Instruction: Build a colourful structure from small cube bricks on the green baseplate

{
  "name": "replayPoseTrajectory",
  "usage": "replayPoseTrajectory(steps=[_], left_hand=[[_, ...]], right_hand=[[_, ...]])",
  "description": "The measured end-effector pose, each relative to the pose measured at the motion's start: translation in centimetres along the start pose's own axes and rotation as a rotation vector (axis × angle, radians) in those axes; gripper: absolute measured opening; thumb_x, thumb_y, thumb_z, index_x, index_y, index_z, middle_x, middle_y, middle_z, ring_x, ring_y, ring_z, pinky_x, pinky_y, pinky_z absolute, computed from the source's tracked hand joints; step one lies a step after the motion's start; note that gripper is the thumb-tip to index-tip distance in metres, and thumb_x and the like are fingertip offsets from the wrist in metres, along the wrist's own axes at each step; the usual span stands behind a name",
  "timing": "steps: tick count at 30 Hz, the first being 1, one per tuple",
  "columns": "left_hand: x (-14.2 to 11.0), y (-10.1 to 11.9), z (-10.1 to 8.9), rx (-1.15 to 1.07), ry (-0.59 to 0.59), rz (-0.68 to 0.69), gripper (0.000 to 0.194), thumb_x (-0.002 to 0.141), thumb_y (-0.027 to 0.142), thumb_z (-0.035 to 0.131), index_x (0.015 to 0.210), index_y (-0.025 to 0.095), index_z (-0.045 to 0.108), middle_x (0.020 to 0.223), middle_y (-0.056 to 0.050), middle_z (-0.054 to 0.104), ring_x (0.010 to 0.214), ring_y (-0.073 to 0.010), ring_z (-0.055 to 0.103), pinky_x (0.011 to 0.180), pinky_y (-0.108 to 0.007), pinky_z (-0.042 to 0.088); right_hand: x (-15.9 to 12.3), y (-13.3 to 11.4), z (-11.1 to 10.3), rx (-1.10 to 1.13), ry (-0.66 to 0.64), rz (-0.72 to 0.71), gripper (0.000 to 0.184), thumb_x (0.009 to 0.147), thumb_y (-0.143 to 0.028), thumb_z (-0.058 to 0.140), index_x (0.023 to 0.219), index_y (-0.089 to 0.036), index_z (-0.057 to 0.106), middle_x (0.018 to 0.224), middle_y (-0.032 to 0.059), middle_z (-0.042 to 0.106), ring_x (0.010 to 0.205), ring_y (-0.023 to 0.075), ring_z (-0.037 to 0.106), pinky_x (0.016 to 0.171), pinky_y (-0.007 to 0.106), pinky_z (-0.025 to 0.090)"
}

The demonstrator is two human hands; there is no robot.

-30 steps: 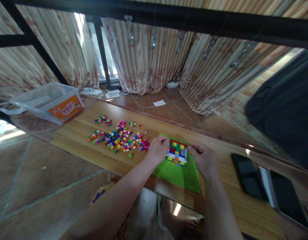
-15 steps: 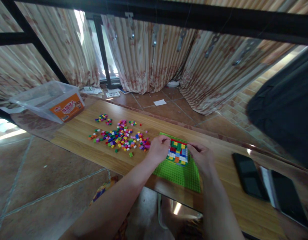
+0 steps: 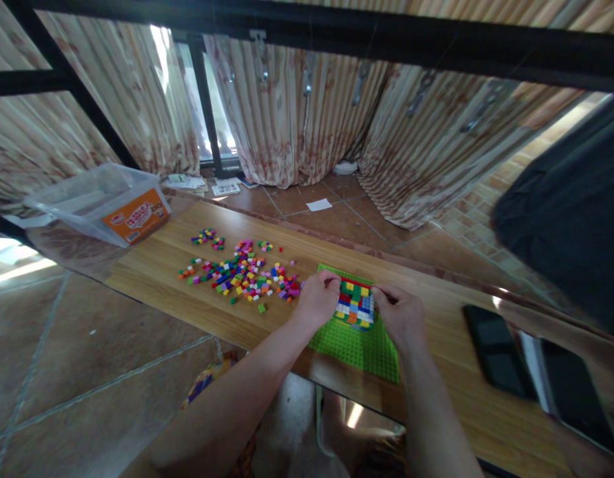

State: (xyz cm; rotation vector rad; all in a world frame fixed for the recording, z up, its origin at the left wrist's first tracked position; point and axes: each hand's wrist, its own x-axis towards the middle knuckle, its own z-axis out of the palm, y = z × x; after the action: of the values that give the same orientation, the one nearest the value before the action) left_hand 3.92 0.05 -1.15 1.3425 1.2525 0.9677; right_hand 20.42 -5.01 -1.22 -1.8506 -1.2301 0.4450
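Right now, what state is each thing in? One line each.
Brick build: mounted on the baseplate
Green baseplate: flat, partly covered
Left hand: fingers bent at build's left edge, grip unclear
Right hand: fingers bent at build's right edge, grip unclear
Loose bricks: scattered
Plastic tub: upright, open-topped
Curtains: mostly drawn, gap at left

Clear plastic tub, patterned curtains, white paper on tiled floor, two dark flat devices

Can see white characters on clear plastic tub's orange label, dark print on white paper sheet, but can't read any.
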Motion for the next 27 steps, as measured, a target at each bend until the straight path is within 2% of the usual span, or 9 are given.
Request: replayPoseTrajectory(steps=[4, 9, 11, 13, 15, 17, 22, 27], left_hand=[[-0.1, 0.2, -0.1, -0.070, 0.002, -0.024, 0.015, 0.078, 0.015, 0.053, 0.078, 0.016, 0.068, 0.061, 0.000, 0.061, 0.060, -0.0131, 0.056, 0.059, -0.023, 0.041], [-0.8, 1.7, -0.3, -0.274, -0.011, -0.057, 0.009, 0.073, 0.013, 0.058, 0.075, 0.013, 0.067, 0.061, 0.002, 0.059, 0.056, -0.0089, 0.051, 0.057, -0.021, 0.039], [-1.1, 2.3, -0.4, -0.388, -0.066, -0.110, 0.007, 0.072, 0.016, 0.062, 0.075, 0.013, 0.067, 0.059, 0.003, 0.057, 0.053, -0.0071, 0.048, 0.054, -0.019, 0.036], [-1.4, 2.7, -0.5, -0.500, -0.139, -0.173, 0.010, 0.071, 0.021, 0.066, 0.077, 0.013, 0.067, 0.060, 0.003, 0.057, 0.051, -0.0056, 0.045, 0.051, -0.019, 0.033], [-1.6, 2.9, -0.6, -0.589, -0.213, -0.212, 0.016, 0.069, 0.025, 0.069, 0.078, 0.012, 0.066, 0.062, 0.002, 0.058, 0.050, -0.0045, 0.044, 0.049, -0.018, 0.031], [-1.7, 3.0, -0.7, -0.646, -0.276, -0.225, 0.019, 0.068, 0.027, 0.071, 0.076, 0.012, 0.065, 0.061, 0.002, 0.056, 0.049, -0.0038, 0.042, 0.048, -0.018, 0.029], [-1.7, 3.0, -0.8, -0.616, -0.344, -0.214, 0.026, 0.068, 0.035, 0.073, 0.070, 0.011, 0.063, 0.057, 0.003, 0.052, 0.047, -0.0033, 0.039, 0.047, -0.018, 0.026], [-1.7, 2.9, -0.8, -0.568, -0.383, -0.220, 0.028, 0.074, 0.038, 0.066, 0.069, 0.012, 0.060, 0.059, 0.003, 0.053, 0.047, -0.0035, 0.040, 0.047, -0.018, 0.025]], right_hand=[[-0.1, -0.1, -0.5, 0.020, 0.023, -0.019, 0.038, 0.076, -0.050, 0.059, 0.085, -0.017, 0.076, 0.082, 0.0078, 0.075, 0.073, 0.0227, 0.068, 0.068, 0.032, 0.051], [-0.5, -1.3, -1.2, 0.118, 0.247, -0.044, 0.036, 0.080, -0.047, 0.058, 0.088, -0.016, 0.074, 0.081, 0.0071, 0.073, 0.073, 0.0214, 0.066, 0.072, 0.034, 0.051], [-0.9, -2.0, -0.9, 0.221, 0.207, -0.110, 0.030, 0.079, -0.044, 0.061, 0.087, -0.017, 0.073, 0.084, 0.0063, 0.072, 0.077, 0.0201, 0.066, 0.074, 0.034, 0.051], [-1.4, -2.6, -0.3, 0.294, 0.095, -0.181, 0.025, 0.079, -0.040, 0.063, 0.089, -0.020, 0.073, 0.088, 0.0054, 0.072, 0.079, 0.0185, 0.065, 0.075, 0.033, 0.051], [-1.8, -3.0, 0.4, 0.322, -0.007, -0.226, 0.023, 0.080, -0.039, 0.064, 0.091, -0.021, 0.073, 0.090, 0.0045, 0.071, 0.080, 0.0172, 0.064, 0.075, 0.032, 0.051], [-2.0, -3.3, 1.0, 0.332, -0.055, -0.250, 0.023, 0.080, -0.038, 0.065, 0.094, -0.022, 0.072, 0.090, 0.0041, 0.070, 0.080, 0.0166, 0.064, 0.075, 0.032, 0.052], [-2.0, -3.6, 1.3, 0.336, -0.038, -0.289, 0.019, 0.080, -0.037, 0.066, 0.092, -0.023, 0.073, 0.089, 0.0035, 0.069, 0.081, 0.0162, 0.064, 0.075, 0.031, 0.052], [-2.1, -3.8, 1.4, 0.332, -0.026, -0.344, 0.016, 0.081, -0.035, 0.066, 0.090, -0.024, 0.073, 0.089, 0.0033, 0.069, 0.082, 0.0165, 0.064, 0.074, 0.031, 0.052]])
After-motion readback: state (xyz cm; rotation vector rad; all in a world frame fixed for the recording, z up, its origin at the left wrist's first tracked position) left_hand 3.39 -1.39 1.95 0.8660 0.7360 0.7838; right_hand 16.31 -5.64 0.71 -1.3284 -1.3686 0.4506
